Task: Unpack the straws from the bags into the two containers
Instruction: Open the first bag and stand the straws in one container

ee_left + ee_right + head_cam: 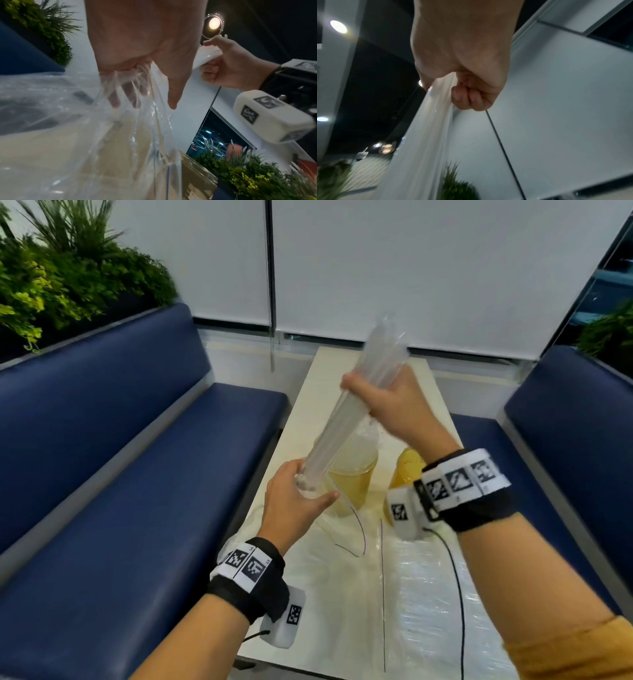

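Observation:
My right hand (387, 402) grips a bundle of clear straws (383, 350) around its middle and holds it slanted above the table. The bundle's lower end reaches my left hand (294, 501), which holds the mouth of a clear plastic bag (346, 529). In the left wrist view the bag (137, 135) hangs from my curled left fingers (135, 94). The right hand (228, 65) clasps the straws (211, 54) further up. The right wrist view shows the right hand (464, 83) closed around the straws (426, 128). Two amber see-through containers (352, 481) (406, 470) stand under the bundle.
The narrow pale table (308, 405) runs between two blue benches (137, 474) (565, 422). More clear bags of straws (428, 594) lie on its near end, under my right forearm. Green plants (68, 268) stand behind the left bench. A white blind covers the far wall.

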### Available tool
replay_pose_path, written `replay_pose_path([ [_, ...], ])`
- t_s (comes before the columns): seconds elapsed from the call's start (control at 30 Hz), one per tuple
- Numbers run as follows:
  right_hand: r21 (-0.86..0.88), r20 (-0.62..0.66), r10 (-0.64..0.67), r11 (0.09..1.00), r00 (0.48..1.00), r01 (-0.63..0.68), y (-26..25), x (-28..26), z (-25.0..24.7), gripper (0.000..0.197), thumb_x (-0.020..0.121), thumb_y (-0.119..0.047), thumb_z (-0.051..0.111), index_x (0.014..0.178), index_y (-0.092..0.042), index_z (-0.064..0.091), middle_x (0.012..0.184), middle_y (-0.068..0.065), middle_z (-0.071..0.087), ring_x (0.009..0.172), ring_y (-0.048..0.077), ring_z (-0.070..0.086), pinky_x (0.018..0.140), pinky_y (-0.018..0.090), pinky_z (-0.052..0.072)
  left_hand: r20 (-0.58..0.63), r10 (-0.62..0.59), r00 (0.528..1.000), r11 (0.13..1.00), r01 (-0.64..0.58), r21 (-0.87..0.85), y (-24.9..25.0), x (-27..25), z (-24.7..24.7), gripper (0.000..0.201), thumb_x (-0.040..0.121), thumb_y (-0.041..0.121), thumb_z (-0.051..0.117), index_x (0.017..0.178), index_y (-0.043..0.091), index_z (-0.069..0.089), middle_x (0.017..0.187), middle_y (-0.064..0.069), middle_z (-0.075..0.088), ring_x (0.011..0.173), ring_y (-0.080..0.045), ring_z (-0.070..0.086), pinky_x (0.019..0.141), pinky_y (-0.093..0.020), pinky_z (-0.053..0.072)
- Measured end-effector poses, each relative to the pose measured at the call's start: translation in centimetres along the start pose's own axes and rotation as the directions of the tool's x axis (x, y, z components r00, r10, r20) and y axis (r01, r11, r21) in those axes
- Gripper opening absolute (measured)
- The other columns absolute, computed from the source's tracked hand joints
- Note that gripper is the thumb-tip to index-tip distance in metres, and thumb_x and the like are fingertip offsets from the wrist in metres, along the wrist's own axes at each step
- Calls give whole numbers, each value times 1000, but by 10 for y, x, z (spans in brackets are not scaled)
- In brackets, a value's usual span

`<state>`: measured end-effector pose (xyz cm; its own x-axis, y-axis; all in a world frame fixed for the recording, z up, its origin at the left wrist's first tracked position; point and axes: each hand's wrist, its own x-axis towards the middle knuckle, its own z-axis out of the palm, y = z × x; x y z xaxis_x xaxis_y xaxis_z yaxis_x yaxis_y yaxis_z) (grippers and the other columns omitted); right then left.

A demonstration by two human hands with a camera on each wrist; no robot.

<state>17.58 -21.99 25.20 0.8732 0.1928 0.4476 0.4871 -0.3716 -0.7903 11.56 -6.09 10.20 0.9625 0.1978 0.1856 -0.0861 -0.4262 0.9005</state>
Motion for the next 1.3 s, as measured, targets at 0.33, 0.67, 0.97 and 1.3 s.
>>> replay_pose_path([
  [0.33, -332, -79, -23, 943, 997, -4, 33, 49, 5, 49, 84, -46, 62, 74, 2, 66, 65, 16, 69, 57, 34, 65, 58, 46, 56, 8, 2, 1000, 997, -1, -78, 0, 3, -10, 57, 76, 17, 85, 127, 23, 59, 115, 8, 64, 93, -8, 70, 85, -36, 60],
  [0.67, -328, -19, 64, 942, 998, -67, 56, 58, 16, 45, 85, -47, 65, 69, -5, 64, 60, 7, 62, 53, 25, 55, 53, 36, 48, 17, 38, 999, 993, -36, -111, 7, 4, -14, 54, 79, 11, 81, 128, 20, 60, 115, 4, 65, 92, -12, 71, 87, -35, 60],
  [0.97, -41, -116, 10, 999, 993, -15, 44, 77, 6, 14, 78, -35, 77, 84, -22, 76, 85, 0, 76, 83, 20, 73, 72, 43, 60, 2, 33, 999, 990, -32, -135, 10, 2, -22, 49, 82, 11, 78, 127, 22, 61, 112, 7, 66, 88, -6, 71, 86, -31, 59],
  [1.3, -136, 77, 150, 981, 986, -139, 91, 61, 26, 28, 81, -26, 82, 106, -15, 75, 102, 3, 75, 95, 16, 71, 91, 33, 57, -10, 33, 999, 987, -34, -156, 7, 3, -24, 45, 83, 14, 78, 122, 27, 61, 111, 8, 66, 85, 4, 67, 80, -18, 55],
])
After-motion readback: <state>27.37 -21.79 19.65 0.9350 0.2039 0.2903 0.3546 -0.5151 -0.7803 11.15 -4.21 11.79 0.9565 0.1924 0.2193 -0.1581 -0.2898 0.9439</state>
